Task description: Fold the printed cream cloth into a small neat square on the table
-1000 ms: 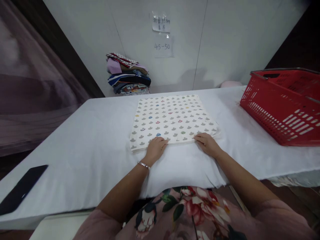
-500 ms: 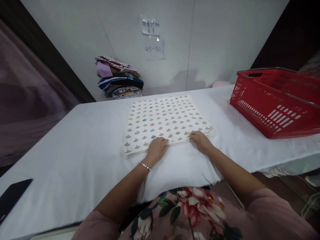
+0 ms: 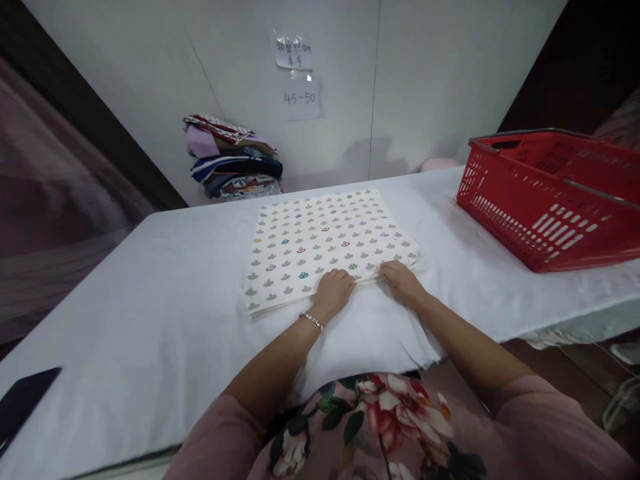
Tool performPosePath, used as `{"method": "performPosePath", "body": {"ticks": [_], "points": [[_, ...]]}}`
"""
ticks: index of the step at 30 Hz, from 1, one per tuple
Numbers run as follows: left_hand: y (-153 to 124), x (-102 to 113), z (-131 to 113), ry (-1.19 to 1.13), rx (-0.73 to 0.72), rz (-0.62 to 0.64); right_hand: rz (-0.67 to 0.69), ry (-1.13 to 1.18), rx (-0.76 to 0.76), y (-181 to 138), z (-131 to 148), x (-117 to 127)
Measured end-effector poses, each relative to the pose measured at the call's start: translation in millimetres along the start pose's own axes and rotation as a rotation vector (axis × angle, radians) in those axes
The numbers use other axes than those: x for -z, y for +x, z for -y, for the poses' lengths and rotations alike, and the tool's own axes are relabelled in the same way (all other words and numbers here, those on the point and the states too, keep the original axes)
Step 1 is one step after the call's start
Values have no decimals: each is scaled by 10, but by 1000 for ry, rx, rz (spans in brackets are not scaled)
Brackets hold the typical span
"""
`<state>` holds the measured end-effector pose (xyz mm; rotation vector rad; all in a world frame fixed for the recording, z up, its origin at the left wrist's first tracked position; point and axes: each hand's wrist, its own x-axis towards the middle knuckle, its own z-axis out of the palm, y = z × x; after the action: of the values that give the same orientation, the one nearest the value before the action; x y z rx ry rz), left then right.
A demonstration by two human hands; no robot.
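Observation:
A folded white cloth (image 3: 320,230), printed with grey motifs and a few coloured ones, lies flat on the white-covered table (image 3: 150,320). Several layers show along its near edge. My left hand (image 3: 335,292), with a bracelet at the wrist, has its fingers curled over the middle of that edge. Closer to the near right corner, my right hand (image 3: 403,284) pinches the same edge. Both thumbs are mostly hidden from above.
A red plastic basket (image 3: 525,213) stands on the right of the table. Behind the far edge is a stack of folded fabrics (image 3: 235,160). A flat black object (image 3: 27,403) lies at the left front. Paper notes (image 3: 300,99) hang on the wall.
My left hand has slid right along the near edge, closer to my right hand. My right hand stays at about the same place on the cloth. The view has shifted slightly.

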<state>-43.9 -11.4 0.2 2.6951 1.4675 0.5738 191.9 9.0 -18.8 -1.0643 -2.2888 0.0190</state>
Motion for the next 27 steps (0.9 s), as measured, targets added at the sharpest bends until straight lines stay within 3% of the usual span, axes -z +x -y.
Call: {"method": "performPosePath", "body": {"ticks": [5,27], "points": [[17,-14,6,1,3,-7,61,4,22,-9,-4,27],[33,26,1,56,9,65,74,15,52,-37,27,118]]}}
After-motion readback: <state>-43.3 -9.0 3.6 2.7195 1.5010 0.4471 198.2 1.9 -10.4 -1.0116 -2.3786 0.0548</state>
